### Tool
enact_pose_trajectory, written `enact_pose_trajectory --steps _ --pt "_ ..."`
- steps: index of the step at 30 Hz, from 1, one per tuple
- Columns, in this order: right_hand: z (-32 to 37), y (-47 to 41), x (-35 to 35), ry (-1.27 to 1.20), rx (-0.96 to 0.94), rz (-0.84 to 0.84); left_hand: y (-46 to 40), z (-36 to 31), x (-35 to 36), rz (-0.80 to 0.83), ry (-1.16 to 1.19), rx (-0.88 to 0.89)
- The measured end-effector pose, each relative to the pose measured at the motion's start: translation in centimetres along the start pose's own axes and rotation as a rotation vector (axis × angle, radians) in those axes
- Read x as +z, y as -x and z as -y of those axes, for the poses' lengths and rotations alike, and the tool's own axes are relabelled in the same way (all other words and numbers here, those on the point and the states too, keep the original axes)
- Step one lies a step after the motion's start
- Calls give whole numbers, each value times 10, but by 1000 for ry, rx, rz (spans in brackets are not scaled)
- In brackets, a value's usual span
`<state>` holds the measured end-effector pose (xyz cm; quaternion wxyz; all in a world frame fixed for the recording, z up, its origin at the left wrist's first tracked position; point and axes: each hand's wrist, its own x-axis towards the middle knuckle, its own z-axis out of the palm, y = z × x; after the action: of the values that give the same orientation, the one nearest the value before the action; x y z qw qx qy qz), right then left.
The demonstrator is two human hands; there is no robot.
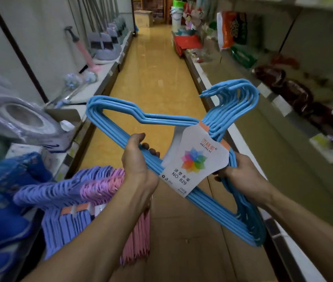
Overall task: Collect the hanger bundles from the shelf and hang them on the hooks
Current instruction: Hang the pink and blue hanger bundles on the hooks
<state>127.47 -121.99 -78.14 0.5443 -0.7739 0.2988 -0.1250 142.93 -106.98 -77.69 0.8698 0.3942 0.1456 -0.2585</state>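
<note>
A bundle of blue hangers (121, 127), bound by a white paper label (195, 159) with a rainbow flower, is held out over the yellow aisle floor (153, 78), hooks pointing up and to the right. The left hand (136, 157) is wrapped around the long bar; the right hand (237, 174) grips the other side by the label. Purple hangers (59, 192) and pink hangers (104, 186) sit low at the left, beside the left shelf (100, 78).
</note>
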Motion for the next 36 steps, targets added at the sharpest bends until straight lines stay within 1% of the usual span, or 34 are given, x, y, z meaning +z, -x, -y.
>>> enact_pose_trajectory --steps 4,10,15,19,22,26,31,35,36 --pt "128 17 -39 -3 -46 11 65 -94 78 13 -3 30" --pt "351 48 -100 -22 -182 5 179 -260 211 35 7 132" --pt "526 84 -150 -31 -292 14 283 -393 307 122 14 229" --pt "641 126 -178 -36 -374 19 371 -476 362 188 34 283" --pt "699 160 -188 -59 -451 18 433 -522 383 247 53 299" --pt "749 201 -191 -104 -497 55 505 -564 391 248 48 382" --pt "792 243 -181 -125 -589 191 579 -594 371 178 82 508" --pt "817 273 -167 -162 -664 319 634 -599 350 152 138 595" --pt "821 279 -162 -160 -680 359 644 -598 343 122 145 621"
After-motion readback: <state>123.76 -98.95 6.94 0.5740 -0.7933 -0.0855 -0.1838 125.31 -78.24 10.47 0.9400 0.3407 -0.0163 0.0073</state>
